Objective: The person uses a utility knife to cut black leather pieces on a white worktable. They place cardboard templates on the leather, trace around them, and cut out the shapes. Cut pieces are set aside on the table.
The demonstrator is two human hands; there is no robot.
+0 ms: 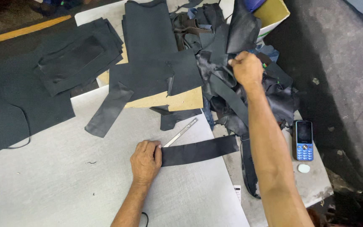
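From the head camera, a grey table [64,180] fills the lower left of the view, pale and matte. The left hand [145,162] lies flat on it near 6 o'clock, fingers close together, pressing the end of a black strip [198,151] that runs toward 3 o'clock. A metal ruler [181,132] lies just beside the strip, pointing to 1 o'clock. At 12 o'clock a large black sheet [152,50] covers a brown board [185,101]. At 10 o'clock a stack of black pieces [76,59] rests on more dark material.

The right hand [246,69] is at 1 o'clock, fingers closed tight on a long band [230,96] pulled from a heap of scraps [274,96]. The band hangs down past the table edge. A blue phone [303,141] lies at 3 o'clock, with a small white piece [303,168] just below it. A yellow box [272,12] stands at the top. The floor [349,75] on the right is rough grey concrete.
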